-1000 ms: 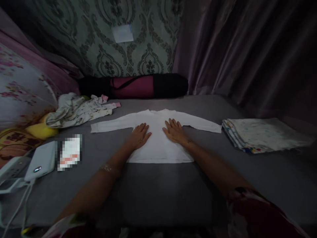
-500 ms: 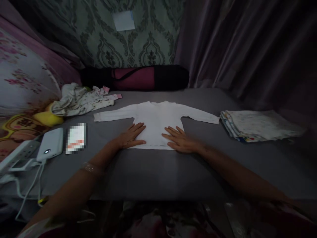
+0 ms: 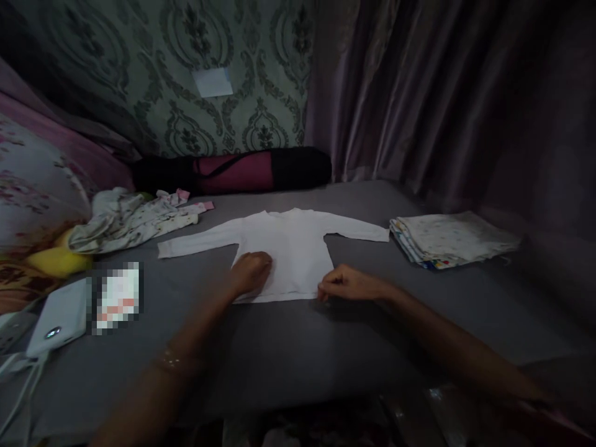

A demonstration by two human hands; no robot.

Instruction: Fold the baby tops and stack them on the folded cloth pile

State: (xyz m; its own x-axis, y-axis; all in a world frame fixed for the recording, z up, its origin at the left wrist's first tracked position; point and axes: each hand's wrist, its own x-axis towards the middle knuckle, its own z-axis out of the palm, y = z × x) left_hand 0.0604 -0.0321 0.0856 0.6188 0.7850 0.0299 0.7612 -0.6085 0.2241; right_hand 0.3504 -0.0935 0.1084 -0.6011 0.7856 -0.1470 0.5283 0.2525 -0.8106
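Observation:
A white long-sleeved shirt [image 3: 286, 248] lies flat on the grey surface, its sleeves spread to both sides and its hem towards me. My left hand [image 3: 251, 272] is curled closed above the lower left part of the shirt; its fingertips are turned under, and what they hold, if anything, is hidden. At the lower right corner of the hem, my right hand [image 3: 349, 283] is closed in a pinch on the shirt's edge.
A folded cloth stack [image 3: 456, 239] lies right of the shirt. Crumpled patterned clothing [image 3: 135, 217] sits at the back left, near a yellow cushion [image 3: 60, 262]. A white power bank [image 3: 60, 316] with cables is at left. A black and maroon bag [image 3: 233, 171] lies along the wall.
Both hands, earlier flat with fingers spread on the shirt, have closed. The right hand now pinches at the hem corner. The view has tilted up and shifted right.

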